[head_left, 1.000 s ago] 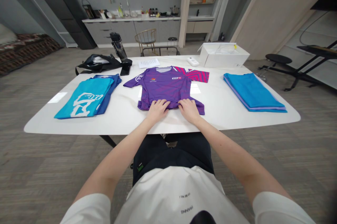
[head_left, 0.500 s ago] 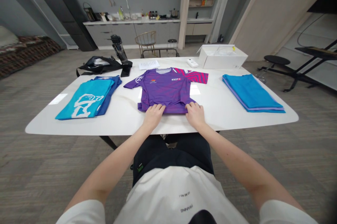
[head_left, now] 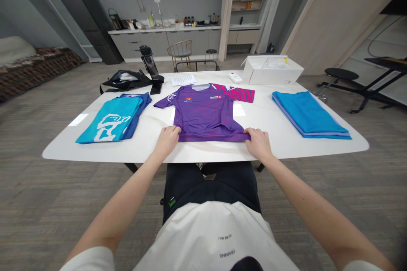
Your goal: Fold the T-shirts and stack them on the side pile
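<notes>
My left hand (head_left: 167,138) and right hand (head_left: 259,143) sit at the two near corners of the purple shirt (head_left: 206,112), fingers curled and pinching the hem, so the cloth lies taut and flat between them on the white desk (head_left: 152,135). Beyond my fingers its pink sleeve (head_left: 240,93) spreads out. Off to the left of my left fingers lies a folded blue shirt (head_left: 111,118); right of my right fingers, a folded blue stack (head_left: 310,114).

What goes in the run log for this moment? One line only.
left hand: on hem corner of purple short-sleeved jersey | right hand: on opposite hem corner | jersey: flat on white table
</notes>
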Motion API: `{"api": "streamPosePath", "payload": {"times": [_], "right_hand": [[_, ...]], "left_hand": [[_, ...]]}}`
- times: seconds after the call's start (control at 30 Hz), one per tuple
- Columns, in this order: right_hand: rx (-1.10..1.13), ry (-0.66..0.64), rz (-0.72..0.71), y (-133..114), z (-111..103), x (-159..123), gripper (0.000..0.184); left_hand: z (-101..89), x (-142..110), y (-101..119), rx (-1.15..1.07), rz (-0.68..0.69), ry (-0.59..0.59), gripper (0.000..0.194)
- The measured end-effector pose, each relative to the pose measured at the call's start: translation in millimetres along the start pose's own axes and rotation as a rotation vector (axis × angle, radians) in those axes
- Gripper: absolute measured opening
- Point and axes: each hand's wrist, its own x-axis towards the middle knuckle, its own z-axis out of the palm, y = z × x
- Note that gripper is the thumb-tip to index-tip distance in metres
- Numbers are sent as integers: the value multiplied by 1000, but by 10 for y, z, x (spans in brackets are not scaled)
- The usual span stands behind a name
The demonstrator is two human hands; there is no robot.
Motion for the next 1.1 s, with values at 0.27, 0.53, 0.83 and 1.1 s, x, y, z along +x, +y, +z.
{"api": "streamPosePath", "payload": {"times": [0.27,0.53,0.83,1.1], "right_hand": [[265,117,-129,-54,-121,74,18],[294,218,-200,-295,-203,194,18],[198,225,-266,-59,-327,133,22],[126,110,-302,483,-221,-90,30]], "left_hand": [[90,17,517,-218,208,-76,47],[46,491,1605,-215,133,98,64],[270,501,1519,-127,97,90,22],[168,-63,278,72,-90,52,25]]}}
